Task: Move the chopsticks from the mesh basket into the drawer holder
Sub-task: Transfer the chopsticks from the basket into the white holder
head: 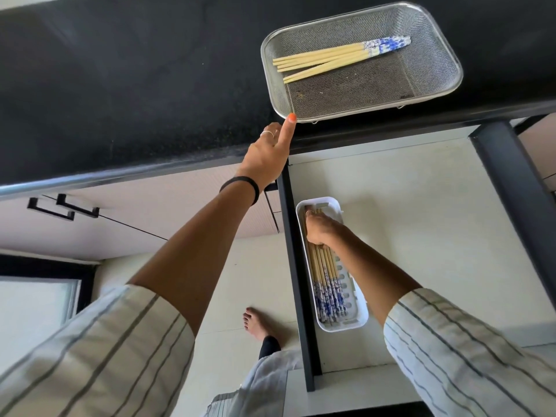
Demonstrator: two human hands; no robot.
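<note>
Fingers (314, 219) of right hand (320, 228) hide chopstick tips (313, 246) in holder (358, 311)

Both forearms are bare below loose, pale sleeves (99, 350) crossed by thin dark stripes, one at seven o'clock, the other at five. The left hand (266, 155) wears a slim black band (242, 183) at the wrist, a thin silver ring (267, 133) and orange nail polish. The right hand (320, 228) also wears a ring. At six o'clock, a bare foot (255, 322) shows below dark legwear.
</note>
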